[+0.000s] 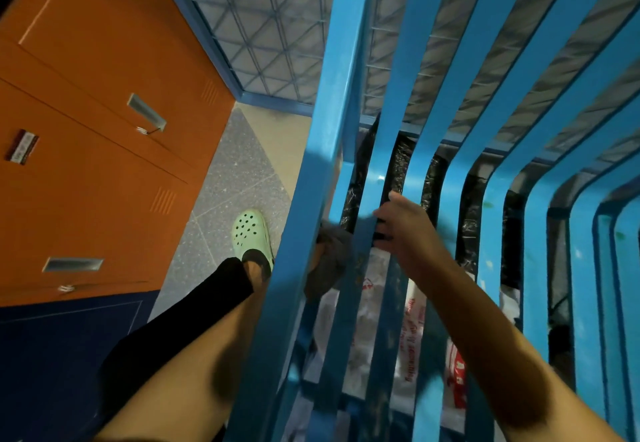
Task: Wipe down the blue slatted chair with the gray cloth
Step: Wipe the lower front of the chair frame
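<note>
The blue slatted chair fills the right half of the view, seen from close above. My left forearm reaches up from the bottom left and passes behind the chair's thick side bar. My left hand is mostly hidden there and holds the bunched gray cloth against the bar and the first slat. My right hand reaches in from the lower right. Its fingers curl round a narrow slat just right of the cloth, thumb up.
Orange lockers stand close on the left, with a dark blue panel below them. My foot in a pale green clog stands on the speckled floor beside the chair. White printed bags and black plastic show through the slats.
</note>
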A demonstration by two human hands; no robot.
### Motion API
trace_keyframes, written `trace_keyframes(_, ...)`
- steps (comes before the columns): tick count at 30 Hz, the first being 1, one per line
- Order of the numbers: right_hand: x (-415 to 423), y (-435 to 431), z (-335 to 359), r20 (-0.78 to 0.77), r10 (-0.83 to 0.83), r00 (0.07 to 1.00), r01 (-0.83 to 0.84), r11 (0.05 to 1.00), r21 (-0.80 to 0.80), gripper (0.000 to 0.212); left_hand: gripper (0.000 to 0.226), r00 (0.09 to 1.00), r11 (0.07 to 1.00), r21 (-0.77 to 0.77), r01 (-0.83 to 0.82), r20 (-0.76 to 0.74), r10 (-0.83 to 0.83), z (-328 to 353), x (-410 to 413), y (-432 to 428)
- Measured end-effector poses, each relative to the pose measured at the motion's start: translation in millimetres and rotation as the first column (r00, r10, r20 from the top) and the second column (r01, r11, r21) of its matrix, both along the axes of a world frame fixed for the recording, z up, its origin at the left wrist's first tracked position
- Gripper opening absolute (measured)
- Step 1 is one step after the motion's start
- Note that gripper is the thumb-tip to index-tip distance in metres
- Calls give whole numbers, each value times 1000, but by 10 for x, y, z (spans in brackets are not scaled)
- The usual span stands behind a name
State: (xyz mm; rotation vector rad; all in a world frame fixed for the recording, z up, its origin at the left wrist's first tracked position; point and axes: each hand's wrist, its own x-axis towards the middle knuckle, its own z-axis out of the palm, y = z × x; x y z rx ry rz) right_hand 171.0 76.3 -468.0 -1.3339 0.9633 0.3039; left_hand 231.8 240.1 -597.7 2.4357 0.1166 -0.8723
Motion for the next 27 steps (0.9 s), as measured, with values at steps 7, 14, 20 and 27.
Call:
trace_keyframes(7,0,-179,-172,52,39,998,-43,995,85,26,34,981,990,0,143,128,-142,10,968,-738)
trace_keyframes(14,9,-222,-62,35,77,996,-79,993,82,30,28,989,994,-6,111,98,-110,46,1086,-804)
trace_keyframes(20,-100,-23,2,73,-23,997,20,999,43,46,18,991,993,-41,110,-75,-113,177,440,-315)
trace_keyframes(27,-479,229,31,42,14,999,-13,999,-31,60,23,990,998,-27,49,-133,-52,151,-368,308)
